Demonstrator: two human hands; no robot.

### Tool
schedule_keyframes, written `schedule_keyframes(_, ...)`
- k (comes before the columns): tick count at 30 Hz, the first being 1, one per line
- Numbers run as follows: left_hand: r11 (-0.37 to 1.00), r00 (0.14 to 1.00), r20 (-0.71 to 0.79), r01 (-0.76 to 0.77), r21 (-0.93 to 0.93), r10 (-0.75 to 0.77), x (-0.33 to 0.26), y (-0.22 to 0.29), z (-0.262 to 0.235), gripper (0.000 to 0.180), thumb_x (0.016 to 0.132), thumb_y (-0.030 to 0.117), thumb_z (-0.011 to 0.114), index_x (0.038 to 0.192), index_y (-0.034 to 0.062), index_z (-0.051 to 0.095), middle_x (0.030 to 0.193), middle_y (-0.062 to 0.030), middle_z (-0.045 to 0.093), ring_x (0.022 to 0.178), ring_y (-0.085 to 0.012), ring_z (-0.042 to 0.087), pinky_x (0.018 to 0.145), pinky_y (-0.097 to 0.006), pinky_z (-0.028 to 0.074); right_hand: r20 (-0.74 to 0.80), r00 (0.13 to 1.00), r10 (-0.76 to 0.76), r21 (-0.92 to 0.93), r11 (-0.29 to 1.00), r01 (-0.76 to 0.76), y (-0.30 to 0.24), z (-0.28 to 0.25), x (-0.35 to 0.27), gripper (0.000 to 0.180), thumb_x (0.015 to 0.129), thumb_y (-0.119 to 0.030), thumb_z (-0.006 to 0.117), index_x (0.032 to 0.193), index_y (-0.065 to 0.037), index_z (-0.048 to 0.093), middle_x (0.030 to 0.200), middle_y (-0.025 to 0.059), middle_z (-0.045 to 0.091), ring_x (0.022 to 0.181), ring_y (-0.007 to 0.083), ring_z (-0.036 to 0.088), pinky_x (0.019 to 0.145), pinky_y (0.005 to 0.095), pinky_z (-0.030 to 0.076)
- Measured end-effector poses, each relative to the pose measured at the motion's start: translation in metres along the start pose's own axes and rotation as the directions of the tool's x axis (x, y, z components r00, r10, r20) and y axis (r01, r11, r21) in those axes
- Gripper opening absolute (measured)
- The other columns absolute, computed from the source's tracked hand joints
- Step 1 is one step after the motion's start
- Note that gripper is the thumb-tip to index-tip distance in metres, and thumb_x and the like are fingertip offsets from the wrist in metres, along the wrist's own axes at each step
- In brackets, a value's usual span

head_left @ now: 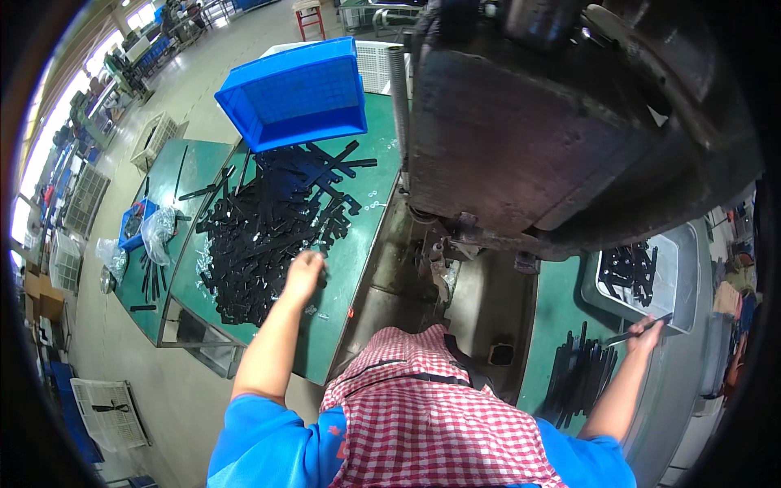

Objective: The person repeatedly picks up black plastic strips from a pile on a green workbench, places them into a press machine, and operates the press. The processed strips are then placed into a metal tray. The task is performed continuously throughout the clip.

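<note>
Checked red-and-white cloth apron [423, 407] nearest, below. Out to the right, right hand [647, 332] pinched shut on one thin black metal strip [628, 334], just short of the grey metal tray [683, 313] and beside a stack of black strips [579, 370]. Out to the left, left hand [305, 272] pressed into the heap of black flat strips [260, 228] on the green tabletop [362, 244]; cannot tell if clamped. Judged mid-feed: one strip held, another being sought. Next calls for separating a single strip from the tangle. Farther off, tilted blue plastic crate [297, 93] and dark press machine [529, 122].
</note>
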State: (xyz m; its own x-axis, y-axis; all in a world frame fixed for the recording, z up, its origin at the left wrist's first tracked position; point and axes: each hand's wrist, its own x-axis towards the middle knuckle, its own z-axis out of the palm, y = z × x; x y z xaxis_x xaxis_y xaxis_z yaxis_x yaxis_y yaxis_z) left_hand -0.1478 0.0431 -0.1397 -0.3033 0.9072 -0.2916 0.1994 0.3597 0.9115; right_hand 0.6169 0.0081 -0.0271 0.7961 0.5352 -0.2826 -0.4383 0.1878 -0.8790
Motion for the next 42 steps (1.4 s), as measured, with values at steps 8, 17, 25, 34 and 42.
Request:
schedule_keyframes(8, 0.297, 0.984, -0.156, 0.126, 0.946, 0.081, 0.067, 0.012, -0.072, 0.024, 0.079, 0.008, 0.052, 0.102, 0.0047, 0.057, 0.113, -0.0142, 0.054, 0.107, -0.0309, 0.053, 0.086, -0.039, 0.047, 0.15, 0.822, 0.549, -0.364, 0.804, -0.471, 0.16, 0.031, -0.18, 0.025, 0.093, -0.028, 0.043, 0.106, -0.009, 0.051, 0.069, 0.0001, 0.046, 0.054, 0.0115, 0.041, 0.049, 0.0268, 0.04)
schedule_keyframes(17, 0.748, 0.937, -0.117, -0.183, 0.638, 0.329, 0.041, 0.108, -0.095, 0.013, 0.082, 0.011, 0.054, 0.089, 0.0018, 0.049, 0.075, -0.0138, 0.06, 0.067, -0.026, 0.063, 0.062, -0.035, 0.05, 0.407, 0.663, 0.628, -0.653, 0.708, -0.27, 0.139, 0.103, -0.26, 0.015, 0.089, -0.016, 0.049, 0.092, -0.001, 0.05, 0.06, 0.0064, 0.052, 0.045, 0.0152, 0.049, 0.041, 0.0262, 0.04)
schedule_keyframes(25, 0.627, 0.918, 0.229, -0.028, -0.778, 0.324, -0.041, 0.165, -0.006, 0.027, 0.088, 0.016, 0.051, 0.107, -0.0023, 0.047, 0.08, -0.0192, 0.062, 0.069, -0.0266, 0.066, 0.062, -0.031, 0.054, 0.631, 0.414, 0.656, -0.496, 0.752, -0.434, 0.146, 0.158, -0.295, 0.02, 0.088, -0.019, 0.056, 0.083, 0.0, 0.055, 0.063, 0.0095, 0.058, 0.047, 0.017, 0.055, 0.043, 0.0279, 0.045)
schedule_keyframes(34, 0.522, 0.921, 0.265, 0.083, -0.849, 0.285, -0.074, 0.187, 0.086, 0.017, 0.086, 0.011, 0.055, 0.1, 0.0001, 0.053, 0.068, -0.0064, 0.054, 0.069, -0.0238, 0.061, 0.062, -0.033, 0.05, 0.737, 0.459, 0.497, -0.485, 0.861, -0.153, 0.123, 0.166, -0.32, 0.02, 0.087, -0.02, 0.057, 0.077, -0.005, 0.049, 0.064, 0.0071, 0.054, 0.053, 0.0127, 0.048, 0.05, 0.0242, 0.036)
schedule_keyframes(42, 0.508, 0.926, 0.232, 0.05, -0.86, 0.3, -0.08, 0.174, 0.096, 0.016, 0.087, 0.01, 0.052, 0.1, 0.0006, 0.052, 0.071, -0.0059, 0.053, 0.07, -0.0253, 0.062, 0.071, -0.039, 0.053, 0.768, 0.437, 0.468, -0.508, 0.861, -0.029, 0.127, 0.193, -0.338, 0.022, 0.087, -0.02, 0.056, 0.074, -0.003, 0.052, 0.059, 0.0022, 0.052, 0.052, 0.0088, 0.045, 0.052, 0.0232, 0.036)
